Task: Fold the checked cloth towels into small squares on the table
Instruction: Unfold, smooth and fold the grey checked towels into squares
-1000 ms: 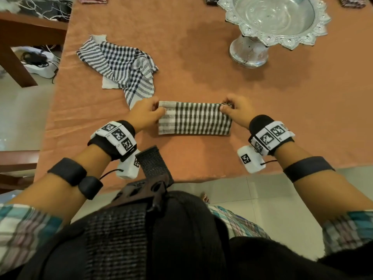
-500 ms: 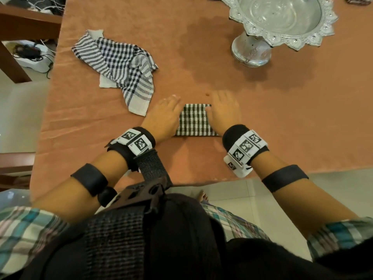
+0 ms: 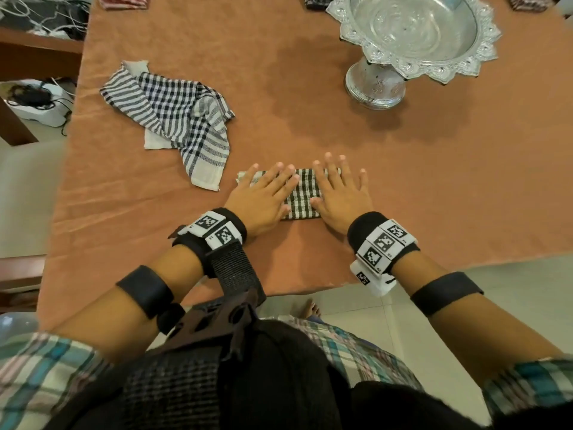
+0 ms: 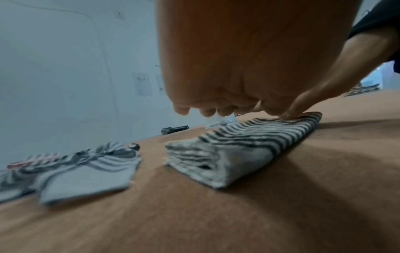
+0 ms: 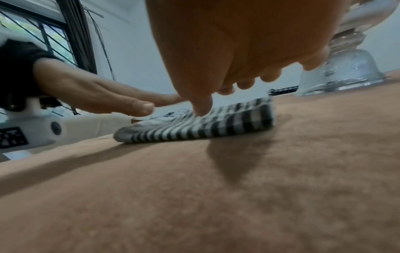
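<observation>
Head view: folded checked towel (image 3: pixel 302 193) lying near the front edge of the tabletop (image 3: pixel 434 187), pinned flat under both palms. Left hand (image 3: pixel 263 197) spread, fingers straight, covering the towel's left part; right hand (image 3: pixel 339 190) likewise flat on the right part, gripping nothing. Only a narrow band of checks showing between the two, with a pale corner poking out past the left fingers, so the long axis probably runs left to right. Second, unfolded checked towel (image 3: pixel 183 125) rumpled farther back and to the left, apart from both hands, nearer the left one, likely the next piece to fetch. Silver pedestal bowl (image 3: pixel 412 35) well back on the right; more folded cloths just visible at the far edge. Left wrist view: left hand (image 4: pixel 249 68) seen from beneath, fingers extended over the folded towel (image 4: pixel 249 145), holding nothing; stacked layers open toward the camera, right hand fingertips (image 4: pixel 290 113) pressing the far end; unfolded towel (image 4: pixel 75 167) just beside, to the left. Right wrist view: right hand (image 5: pixel 238 51) open above the folded towel (image 5: pixel 205 123), thumb tip down on the cloth; left hand (image 5: pixel 103 92) laid flat from the opposite side; bowl base (image 5: pixel 344 71) behind. Looks like the pressing step, square nearly finished.
</observation>
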